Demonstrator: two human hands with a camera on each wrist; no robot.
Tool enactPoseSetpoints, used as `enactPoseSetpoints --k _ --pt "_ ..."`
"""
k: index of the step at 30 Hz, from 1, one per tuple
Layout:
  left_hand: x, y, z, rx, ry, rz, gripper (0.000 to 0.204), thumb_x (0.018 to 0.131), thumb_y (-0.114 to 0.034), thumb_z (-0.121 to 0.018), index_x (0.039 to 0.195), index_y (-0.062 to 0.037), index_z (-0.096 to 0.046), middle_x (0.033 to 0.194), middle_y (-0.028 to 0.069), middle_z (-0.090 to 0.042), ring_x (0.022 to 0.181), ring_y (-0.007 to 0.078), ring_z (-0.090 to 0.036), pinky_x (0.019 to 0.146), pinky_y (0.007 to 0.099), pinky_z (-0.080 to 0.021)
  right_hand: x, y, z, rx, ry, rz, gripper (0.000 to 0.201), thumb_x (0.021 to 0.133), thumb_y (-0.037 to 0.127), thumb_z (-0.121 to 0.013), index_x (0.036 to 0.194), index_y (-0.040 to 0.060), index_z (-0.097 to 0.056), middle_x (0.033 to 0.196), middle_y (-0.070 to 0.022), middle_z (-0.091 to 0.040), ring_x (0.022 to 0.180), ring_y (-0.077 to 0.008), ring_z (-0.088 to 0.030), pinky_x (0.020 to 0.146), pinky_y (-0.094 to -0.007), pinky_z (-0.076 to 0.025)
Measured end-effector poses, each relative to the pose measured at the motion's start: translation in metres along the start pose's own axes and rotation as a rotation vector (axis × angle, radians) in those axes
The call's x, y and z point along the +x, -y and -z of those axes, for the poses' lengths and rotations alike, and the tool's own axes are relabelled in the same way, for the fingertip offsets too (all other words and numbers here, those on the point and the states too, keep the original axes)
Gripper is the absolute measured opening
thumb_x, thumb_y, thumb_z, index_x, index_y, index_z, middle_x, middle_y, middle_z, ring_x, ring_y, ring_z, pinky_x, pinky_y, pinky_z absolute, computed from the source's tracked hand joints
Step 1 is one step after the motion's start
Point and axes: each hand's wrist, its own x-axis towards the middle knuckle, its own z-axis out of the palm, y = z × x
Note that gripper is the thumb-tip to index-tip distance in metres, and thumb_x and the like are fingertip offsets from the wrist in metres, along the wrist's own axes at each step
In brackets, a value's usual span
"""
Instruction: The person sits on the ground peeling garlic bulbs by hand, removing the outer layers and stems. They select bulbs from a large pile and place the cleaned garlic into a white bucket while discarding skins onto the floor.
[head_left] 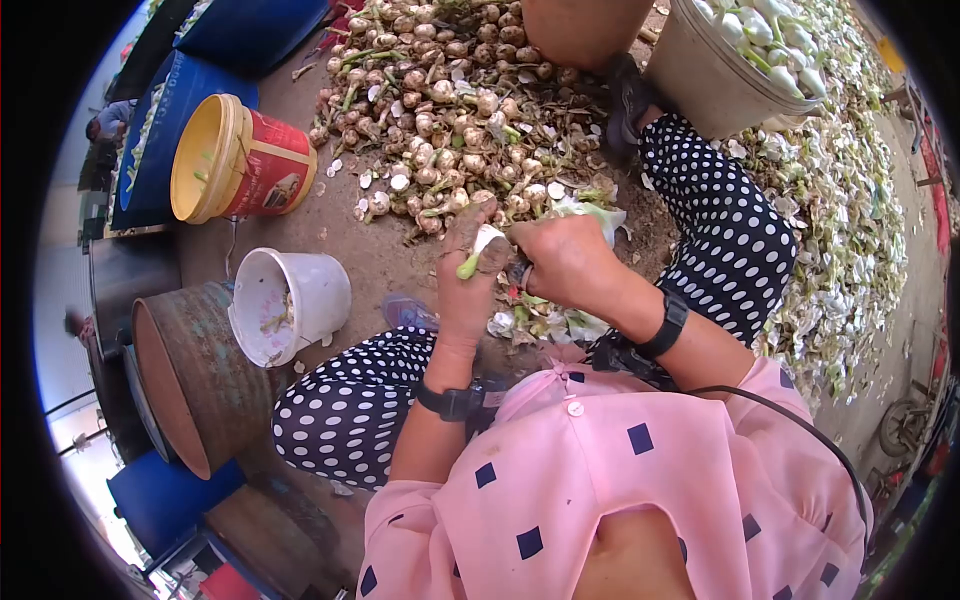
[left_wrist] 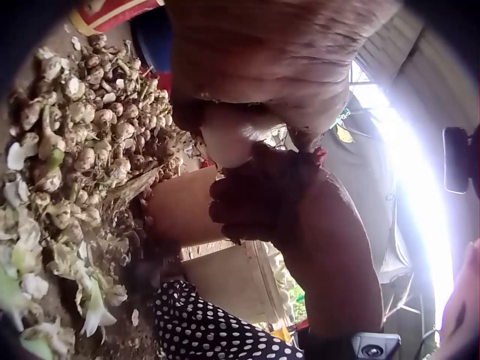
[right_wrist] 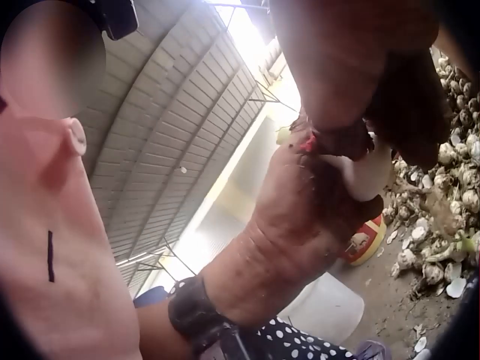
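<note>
A white garlic bulb with a short green stem (head_left: 467, 268) is gripped in my left hand (head_left: 465, 285), the thumb lying across it. My right hand (head_left: 575, 262) meets it from the other side, its fingers curled. In the left wrist view, dark right fingers (left_wrist: 247, 199) bend right at the pale bulb (left_wrist: 227, 142). From the right wrist, the bulb (right_wrist: 369, 174) shows between both hands, partly covered by them. A small red bit (right_wrist: 309, 142) appears by the right thumb. White-green peel (head_left: 605, 215) shows just beyond the right hand.
A heap of unpeeled garlic (head_left: 440, 120) lies ahead on the ground. Peelings (head_left: 840, 220) cover the right side. A bucket (head_left: 700, 85) holds peeled bulbs. At left stand a yellow-red bucket (head_left: 245, 160), a white bucket (head_left: 325, 300) and a rusty drum (head_left: 200, 370).
</note>
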Motion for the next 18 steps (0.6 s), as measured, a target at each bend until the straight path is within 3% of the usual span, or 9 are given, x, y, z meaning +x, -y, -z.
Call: enactPoseSetpoints --k 2,5,9,11,12,14,15,16,18 --pt "0.003 0.011 0.004 0.397 -0.005 -0.238 0.047 0.088 -0.031 -0.057 0.122 0.0003 -0.05 0.119 0.0121 -0.055 0.109 0.0219 -0.052 0.095 0.0327 -0.039 -0.003 0.004 0.0 0.003 0.013 -0.002 0.014 0.061 0.014 -0.062 0.07 0.0048 -0.057 0.061 -0.0148 -0.06 0.058 -0.0311 -0.062 0.053 -0.0409 -0.049" --pt "0.001 0.016 0.004 0.429 0.012 -0.321 0.047 0.087 -0.031 -0.058 0.122 0.0003 -0.051 0.12 0.0142 -0.054 0.114 0.0251 -0.049 0.098 0.0347 -0.035 -0.005 0.004 -0.005 -0.002 -0.016 -0.009 0.014 0.062 0.013 -0.062 0.071 0.0051 -0.057 0.062 -0.0143 -0.061 0.058 -0.0317 -0.062 0.054 -0.0414 -0.049" --pt "0.001 0.015 -0.003 0.07 -0.107 -0.258 0.043 0.087 -0.031 -0.059 0.117 -0.0002 -0.055 0.115 0.0116 -0.057 0.101 0.0215 -0.057 0.085 0.0298 -0.045 0.0 -0.009 0.0 0.15 -0.028 -0.05 0.017 0.062 0.01 -0.061 0.078 0.0059 -0.06 0.071 -0.0142 -0.063 0.066 -0.032 -0.062 0.059 -0.0408 -0.049" --pt "0.001 0.0 0.011 0.062 -0.142 0.04 0.039 0.085 -0.028 -0.062 0.112 -0.0007 -0.057 0.103 0.0081 -0.062 0.082 0.015 -0.062 0.065 0.0214 -0.048 0.002 -0.018 0.006 0.275 -0.051 -0.041 0.019 0.063 0.008 -0.06 0.081 0.0062 -0.061 0.075 -0.0154 -0.063 0.07 -0.0318 -0.062 0.061 -0.04 -0.049" --pt "0.003 0.008 0.021 0.062 -0.145 0.04 0.039 0.085 -0.028 -0.062 0.112 -0.0007 -0.057 0.103 0.0081 -0.062 0.082 0.015 -0.062 0.065 0.0214 -0.048 0.002 -0.021 0.009 0.399 -0.074 -0.031 0.021 0.063 0.007 -0.06 0.084 0.0065 -0.061 0.079 -0.0166 -0.063 0.075 -0.0315 -0.062 0.063 -0.0392 -0.048" --pt "0.005 0.033 0.036 -0.337 -0.079 0.36 0.035 0.088 -0.033 -0.058 0.107 -0.0042 -0.056 0.099 0.0079 -0.062 0.067 0.0133 -0.06 0.051 0.0198 -0.045 0.0 -0.025 0.011 0.497 -0.045 -0.011 0.022 0.068 0.004 -0.057 0.09 0.0036 -0.062 0.082 -0.0158 -0.064 0.078 -0.0285 -0.063 0.066 -0.0366 -0.048" --pt "0.005 0.04 0.037 -0.575 -0.1 0.371 0.028 0.085 -0.022 -0.062 0.104 -0.0029 -0.057 0.096 0.0102 -0.063 0.076 0.0165 -0.062 0.058 0.0237 -0.051 0.0 -0.026 0.012 0.839 0.034 -0.121 0.02 0.072 0.008 -0.057 0.091 0.0022 -0.062 0.083 -0.0135 -0.064 0.078 -0.0266 -0.063 0.067 -0.0357 -0.048" --pt "0.005 0.037 0.032 -0.578 -0.103 0.372 0.028 0.085 -0.022 -0.062 0.104 -0.0029 -0.057 0.096 0.0102 -0.063 0.076 0.0165 -0.062 0.058 0.0237 -0.051 -0.001 -0.028 0.014 1.178 0.117 -0.235 0.019 0.076 0.012 -0.057 0.091 0.0009 -0.061 0.085 -0.0112 -0.065 0.078 -0.0246 -0.063 0.068 -0.0349 -0.049" --pt "0.002 0.027 0.025 -0.708 -0.096 0.229 0.021 0.081 -0.013 -0.066 0.098 -0.0052 -0.059 0.086 0.0054 -0.064 0.067 0.0119 -0.062 0.052 0.02 -0.05 -0.001 -0.033 0.02 1.786 -0.012 -0.238 0.035 0.082 0.027 -0.052 0.094 -0.0049 -0.06 0.087 -0.0143 -0.063 0.075 -0.0218 -0.062 0.067 -0.0328 -0.05"
